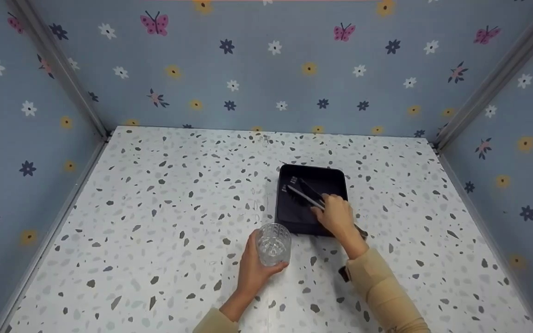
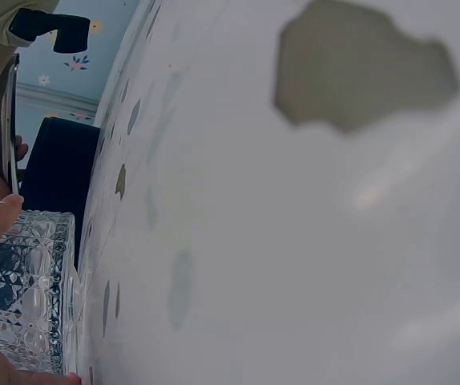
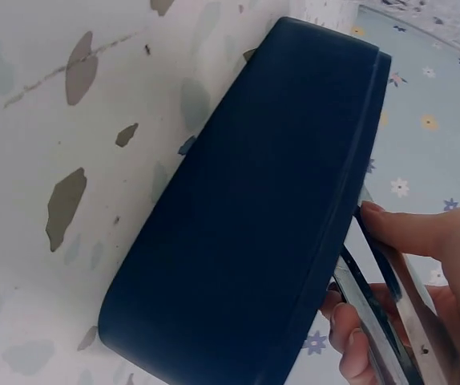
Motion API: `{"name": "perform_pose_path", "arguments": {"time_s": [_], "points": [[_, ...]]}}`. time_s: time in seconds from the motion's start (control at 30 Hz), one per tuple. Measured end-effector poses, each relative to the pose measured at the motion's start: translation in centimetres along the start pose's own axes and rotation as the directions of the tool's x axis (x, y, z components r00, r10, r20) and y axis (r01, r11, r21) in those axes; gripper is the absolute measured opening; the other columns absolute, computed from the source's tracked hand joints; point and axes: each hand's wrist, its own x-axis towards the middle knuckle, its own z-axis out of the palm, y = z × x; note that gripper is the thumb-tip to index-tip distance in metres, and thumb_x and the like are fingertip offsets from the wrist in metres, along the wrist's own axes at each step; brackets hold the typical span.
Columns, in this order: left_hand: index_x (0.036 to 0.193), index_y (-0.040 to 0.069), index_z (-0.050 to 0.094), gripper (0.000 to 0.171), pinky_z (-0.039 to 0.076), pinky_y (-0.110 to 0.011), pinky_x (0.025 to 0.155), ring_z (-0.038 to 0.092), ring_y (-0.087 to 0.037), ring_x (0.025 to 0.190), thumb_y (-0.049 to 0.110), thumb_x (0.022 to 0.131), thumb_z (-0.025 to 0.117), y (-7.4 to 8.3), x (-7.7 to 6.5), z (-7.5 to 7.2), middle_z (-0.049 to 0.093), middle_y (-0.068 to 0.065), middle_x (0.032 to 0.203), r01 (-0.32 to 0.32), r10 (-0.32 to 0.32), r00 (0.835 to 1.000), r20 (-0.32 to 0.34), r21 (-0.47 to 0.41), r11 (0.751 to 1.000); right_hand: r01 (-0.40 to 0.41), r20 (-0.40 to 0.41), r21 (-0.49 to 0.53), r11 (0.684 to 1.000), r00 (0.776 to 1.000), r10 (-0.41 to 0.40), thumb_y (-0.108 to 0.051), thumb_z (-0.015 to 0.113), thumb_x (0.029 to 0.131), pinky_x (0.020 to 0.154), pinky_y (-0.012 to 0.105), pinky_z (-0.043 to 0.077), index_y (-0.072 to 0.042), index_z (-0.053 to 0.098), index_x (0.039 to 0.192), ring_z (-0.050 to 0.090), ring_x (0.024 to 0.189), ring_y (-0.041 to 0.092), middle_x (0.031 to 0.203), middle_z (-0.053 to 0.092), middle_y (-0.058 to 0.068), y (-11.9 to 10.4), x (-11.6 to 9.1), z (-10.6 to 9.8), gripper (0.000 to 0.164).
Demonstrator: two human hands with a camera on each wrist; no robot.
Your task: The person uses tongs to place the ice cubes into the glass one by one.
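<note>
Right sleeve (image 1: 382,293): Tan fabric bunches along a person's forearm at 5 o'clock in the head view, with a dark strap-like piece (image 1: 344,274) at its 9 o'clock edge.
Left sleeve (image 1: 218,322): Matching tan cloth is cropped by the frame between 6 and 7 o'clock.
Left grip (image 1: 251,269): Fingers and thumb curl round a clear glass (image 1: 273,249) from its 8 o'clock side.
Glass: The patterned tumbler sits just beside the 7 o'clock corner of a dark tray (image 1: 302,227); whether the two touch, or whether its base meets the worktop (image 1: 164,222), cannot be told.
Right grip (image 1: 338,215): Thumb and fingers pinch metal tongs (image 1: 306,197) over the tray's 4 o'clock side.
Tongs: Their slotted tips point to 10 o'clock inside the tray's outline, the handle end showing past the wrist at 4 o'clock; contact with the tray floor cannot be told.
Tray: Square with rounded corners, it lies at 2 o'clock from the middle of the white, grey-flecked worktop.
Backdrop: Blue wall panels (image 1: 266,60) printed with flowers and butterflies stand at 9, 12 and 3 o'clock, joined by metal posts (image 1: 59,64) at 10 and 2.
</note>
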Motion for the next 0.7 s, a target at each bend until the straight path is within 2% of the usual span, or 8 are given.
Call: {"name": "perform_pose_path", "arguments": {"time_s": [0.33, 0.7], "points": [[0.131, 0.006, 0.031, 0.097, 0.040, -0.041, 0.089, 0.046, -0.028, 0.111, 0.035, 0.055, 0.083, 0.2, 0.1, 0.0, 0.045, -0.014, 0.124, 0.018, -0.018, 1.000, 0.002, -0.006, 1.000, 0.004, -0.020, 0.014, 1.000, 1.000, -0.004, -0.025, 0.070, 0.074, 0.055, 0.047, 0.046, 0.000, 0.063, 0.081, 0.057, 0.064, 0.037, 0.072, 0.059, 0.016, -0.3, 0.8, 1.0, 0.028], [0.131, 0.006, 0.030, 0.097, 0.040, -0.040, 0.090, 0.046, -0.028, 0.111, 0.037, 0.055, 0.082, 0.1, 0.1, 0.0, 0.045, -0.014, 0.124, 0.024, -0.024, 1.000, 0.010, 0.003, 1.000, -0.031, -0.002, 0.004, 1.000, 1.000, 0.031, -0.026, 0.070, 0.074, 0.055, 0.047, 0.047, 0.000, 0.063, 0.081, 0.058, 0.066, 0.037, 0.074, 0.060, 0.018, -0.8, 1.7, 1.5, 0.027]]}}
